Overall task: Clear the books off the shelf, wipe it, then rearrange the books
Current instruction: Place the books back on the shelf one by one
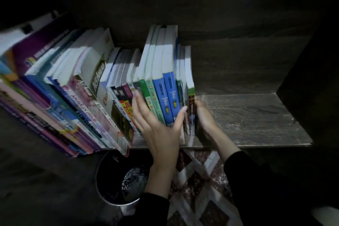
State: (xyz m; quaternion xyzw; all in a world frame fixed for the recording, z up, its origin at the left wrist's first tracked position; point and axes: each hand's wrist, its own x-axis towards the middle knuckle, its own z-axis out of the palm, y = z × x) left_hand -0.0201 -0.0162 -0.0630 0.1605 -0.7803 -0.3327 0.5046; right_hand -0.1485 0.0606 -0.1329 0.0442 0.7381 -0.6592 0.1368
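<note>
Books [102, 79] fill the shelf's [247, 119] left side. Left hand [157, 130] spreads open fingers [139, 104] across blue spines [165, 99]; right hand [205, 119] flanks them, grip unclear.

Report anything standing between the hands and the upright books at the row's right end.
Nothing visible: the left hand lies across the blue and green paperback books, and the right hand touches their end cover.
</note>
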